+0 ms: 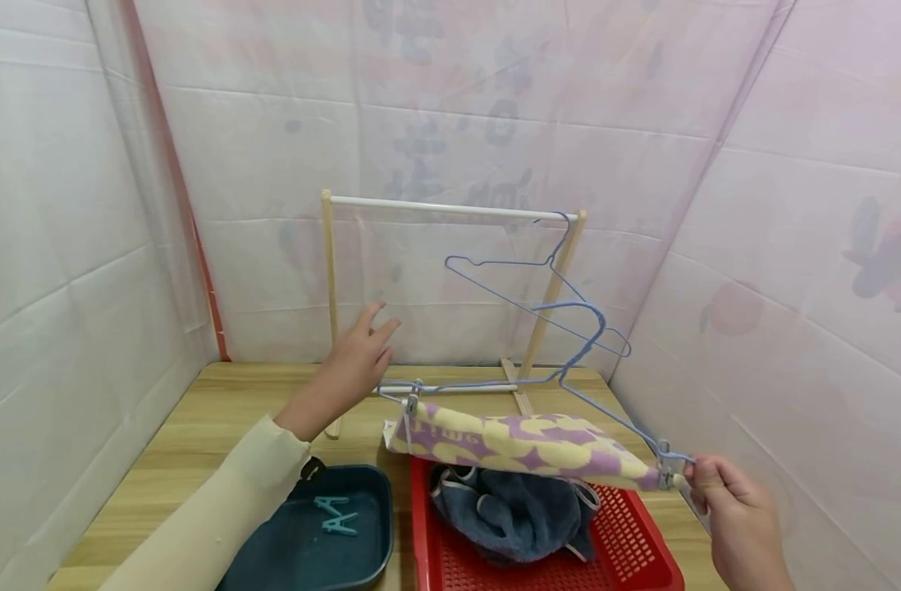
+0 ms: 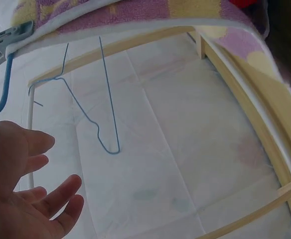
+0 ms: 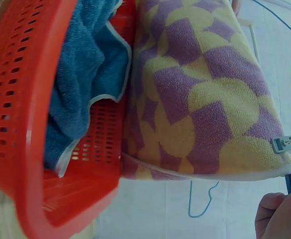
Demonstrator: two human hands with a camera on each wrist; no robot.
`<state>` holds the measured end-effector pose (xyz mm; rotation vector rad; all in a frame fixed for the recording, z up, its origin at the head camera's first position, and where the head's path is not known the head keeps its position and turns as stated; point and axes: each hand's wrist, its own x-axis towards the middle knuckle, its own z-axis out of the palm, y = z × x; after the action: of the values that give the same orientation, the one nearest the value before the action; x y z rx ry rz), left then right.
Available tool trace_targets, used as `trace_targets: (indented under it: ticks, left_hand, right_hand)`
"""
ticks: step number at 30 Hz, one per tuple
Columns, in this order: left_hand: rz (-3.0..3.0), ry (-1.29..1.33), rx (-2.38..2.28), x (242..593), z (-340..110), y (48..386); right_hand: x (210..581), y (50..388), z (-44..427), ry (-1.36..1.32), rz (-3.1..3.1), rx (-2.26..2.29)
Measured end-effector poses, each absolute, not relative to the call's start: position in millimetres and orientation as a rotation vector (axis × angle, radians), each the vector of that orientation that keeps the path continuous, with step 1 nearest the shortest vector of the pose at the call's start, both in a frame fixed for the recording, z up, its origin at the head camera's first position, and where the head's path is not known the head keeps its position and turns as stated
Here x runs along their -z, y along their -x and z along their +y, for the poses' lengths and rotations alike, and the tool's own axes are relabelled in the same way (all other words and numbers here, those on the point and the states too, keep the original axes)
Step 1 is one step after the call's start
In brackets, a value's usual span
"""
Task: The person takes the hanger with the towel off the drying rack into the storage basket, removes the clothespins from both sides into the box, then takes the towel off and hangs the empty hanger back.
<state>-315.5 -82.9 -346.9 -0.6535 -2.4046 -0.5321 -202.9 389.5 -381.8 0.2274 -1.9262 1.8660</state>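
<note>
A purple and yellow towel (image 1: pixel 524 443) hangs from a blue clothes hanger (image 1: pixel 594 336), fixed near each end by a metal clip (image 1: pixel 666 466). My right hand (image 1: pixel 742 517) pinches the right end of this hanger between thumb and fingers. With fingers spread, my left hand (image 1: pixel 358 357) is in the air above the hanger's left end and holds nothing. In the left wrist view the left hand (image 2: pixel 36 184) is apart from the towel (image 2: pixel 135 15) and its clip (image 2: pixel 11 37). A second blue hanger (image 1: pixel 539 308) hangs bare at the right end of the rack's white rod (image 1: pixel 450 207).
Below the towel stands a red plastic basket (image 1: pixel 646 550) with a dark blue towel (image 1: pixel 513 509) in it. To its left is a dark tray (image 1: pixel 380 501) with two teal clothespins (image 1: pixel 338 525). A wooden rack (image 1: pixel 328 271) stands behind; sheeted walls enclose the table (image 1: pixel 214 410).
</note>
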Motion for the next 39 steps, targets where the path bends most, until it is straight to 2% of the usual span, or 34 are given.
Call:
trace_targets:
  ticks: [14, 25, 32, 39]
  left_hand:
    - [-2.573, 0.625, 0.585, 370.3, -70.5, 292.6]
    - [-2.488, 0.588, 0.977, 380.8, -61.1, 250.3]
    - [-2.224, 0.654, 0.753, 402.5, -57.3, 234.8]
    - [-2.299, 0.6, 0.55, 425.7, -51.2, 227.7]
  right_hand:
    - [408.0, 200.3, 405.0, -0.451, -1.886, -1.971]
    - [422.2, 200.3, 409.9, -0.27, -2.03, -1.968]
    - [427.7, 205.2, 410.2, -0.122, -2.134, -1.96]
    - [424.3, 210.2, 413.0, 0.114, -2.382, -1.871]
